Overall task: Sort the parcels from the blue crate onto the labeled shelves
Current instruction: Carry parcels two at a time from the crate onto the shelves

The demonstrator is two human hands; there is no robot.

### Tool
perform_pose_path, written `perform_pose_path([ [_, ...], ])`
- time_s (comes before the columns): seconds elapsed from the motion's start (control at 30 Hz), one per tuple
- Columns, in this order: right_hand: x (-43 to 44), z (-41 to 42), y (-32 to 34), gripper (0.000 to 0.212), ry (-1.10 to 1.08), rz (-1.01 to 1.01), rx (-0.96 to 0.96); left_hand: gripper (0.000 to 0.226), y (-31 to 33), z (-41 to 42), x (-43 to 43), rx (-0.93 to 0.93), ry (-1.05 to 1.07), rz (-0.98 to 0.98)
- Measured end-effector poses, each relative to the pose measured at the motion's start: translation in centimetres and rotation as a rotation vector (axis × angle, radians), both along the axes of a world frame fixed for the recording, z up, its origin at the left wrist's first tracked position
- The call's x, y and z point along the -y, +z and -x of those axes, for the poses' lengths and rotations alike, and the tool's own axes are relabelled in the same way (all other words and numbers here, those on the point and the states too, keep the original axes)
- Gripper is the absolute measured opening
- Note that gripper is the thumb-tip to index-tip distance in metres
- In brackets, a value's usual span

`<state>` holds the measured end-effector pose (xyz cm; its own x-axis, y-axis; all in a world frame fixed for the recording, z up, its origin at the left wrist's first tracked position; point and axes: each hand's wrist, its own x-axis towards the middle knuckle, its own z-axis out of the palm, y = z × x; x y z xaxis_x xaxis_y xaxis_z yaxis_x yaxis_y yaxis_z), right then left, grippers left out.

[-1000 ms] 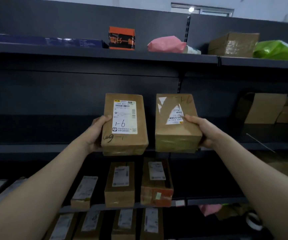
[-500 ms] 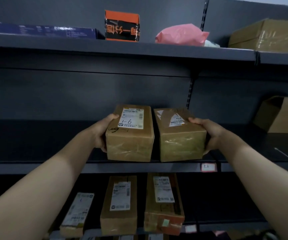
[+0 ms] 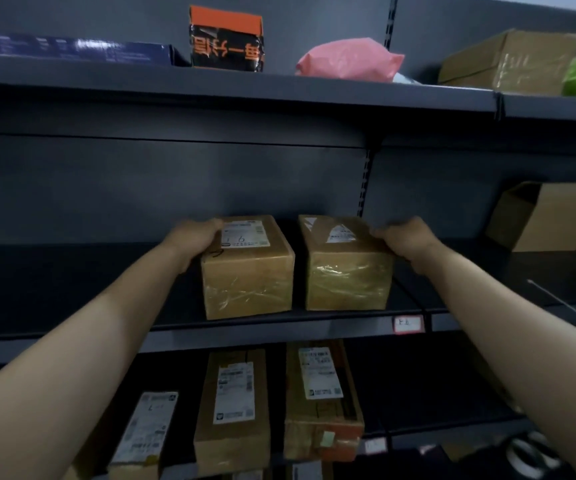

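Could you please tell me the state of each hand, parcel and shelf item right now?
Left hand: grip on left parcel's top left edge.
Right hand: grip on right parcel's top right edge.
Left parcel: flat on middle shelf, taped shut.
Right parcel: beside it, apart, taped shut.
Pink bag: lying on top shelf.

Two parcels stand side by side at the middle shelf's (image 3: 279, 332) front edge: the left parcel (image 3: 247, 271) just beside the right parcel (image 3: 347, 268), a hand on each outer side.
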<state>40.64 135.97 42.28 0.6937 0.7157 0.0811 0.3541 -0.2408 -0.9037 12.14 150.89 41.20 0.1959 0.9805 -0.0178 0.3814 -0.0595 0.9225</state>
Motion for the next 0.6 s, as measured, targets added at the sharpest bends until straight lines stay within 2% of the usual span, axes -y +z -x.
perform_pose_path([
  [0.1,2.1,3.2,1.9,0.06,-0.061,0.135,0.436,0.043,2.0,-1.2,2.3,-0.223,-0.116,-0.466],
  [0.23,6.1,9.1,3.0,0.051,-0.107,0.333,0.965,0.039,3.5,-3.7,8.7,-0.305,-0.339,-0.851],
  [0.3,8.9,11.0,2.9,0.041,-0.17,0.385,1.151,0.037,3.5,-4.8,12.3,-0.328,-0.433,-1.027],
  [0.43,16.5,13.1,2.8,0.044,-0.333,0.518,1.292,0.034,3.5,-7.2,19.6,-0.325,-0.555,-1.343],
  [0.53,23.5,14.0,2.6,0.041,-0.512,0.694,1.286,0.034,3.5,-9.4,26.1,-0.311,-0.7,-1.533],
  [0.6,28.8,14.5,2.4,0.038,-0.645,0.808,1.244,0.025,3.5,-10.7,31.1,-0.249,-0.779,-1.612],
])
